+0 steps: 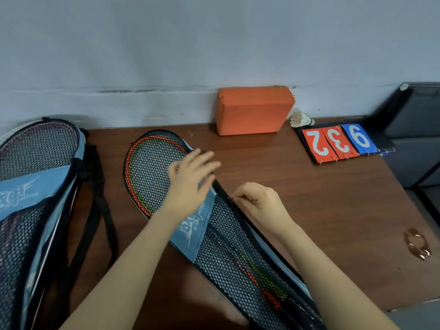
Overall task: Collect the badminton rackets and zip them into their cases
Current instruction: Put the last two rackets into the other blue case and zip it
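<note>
With the right hand [258,202] pinching the zipper pull [230,199] and the left hand [190,179] spread flat on the case [197,222], the zipper may snag the mesh.

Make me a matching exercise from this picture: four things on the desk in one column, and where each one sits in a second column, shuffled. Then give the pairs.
Things
1. orange block
2. shuttlecock
3. score cards
4. second racket case

Places
A. at the far left edge of the desk, straps trailing beside it
B. lying flat on the right, numbers 2, 3, 9 showing
C. standing against the wall, behind the case being zipped
D. by the wall, between the block and the number cards

Pairs: 1-C, 2-D, 3-B, 4-A
</note>
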A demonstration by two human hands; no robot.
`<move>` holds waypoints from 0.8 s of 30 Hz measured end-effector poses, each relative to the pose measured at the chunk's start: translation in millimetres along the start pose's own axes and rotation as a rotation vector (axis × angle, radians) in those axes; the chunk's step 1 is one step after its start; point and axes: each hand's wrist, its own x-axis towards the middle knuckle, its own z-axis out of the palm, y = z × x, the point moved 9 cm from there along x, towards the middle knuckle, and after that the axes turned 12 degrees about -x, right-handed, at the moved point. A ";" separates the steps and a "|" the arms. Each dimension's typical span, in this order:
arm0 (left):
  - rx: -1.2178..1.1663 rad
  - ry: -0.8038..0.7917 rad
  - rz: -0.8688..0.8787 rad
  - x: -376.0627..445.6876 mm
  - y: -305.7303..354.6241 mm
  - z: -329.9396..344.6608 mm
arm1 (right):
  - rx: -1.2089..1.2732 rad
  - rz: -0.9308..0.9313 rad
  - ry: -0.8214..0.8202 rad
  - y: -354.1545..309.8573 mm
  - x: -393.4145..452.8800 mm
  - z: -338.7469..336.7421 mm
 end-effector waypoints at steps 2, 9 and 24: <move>0.055 -0.117 0.108 -23.8 19.6 23.0 | 0.021 -0.015 -0.003 -3.2 -0.8 1.0; -0.010 -0.068 0.031 -28.2 8.3 27.6 | 0.091 0.053 -0.008 8.4 -14.0 5.5; -0.020 -0.163 -0.041 -35.8 -0.9 67.8 | 0.143 0.248 -0.111 64.3 -71.1 13.2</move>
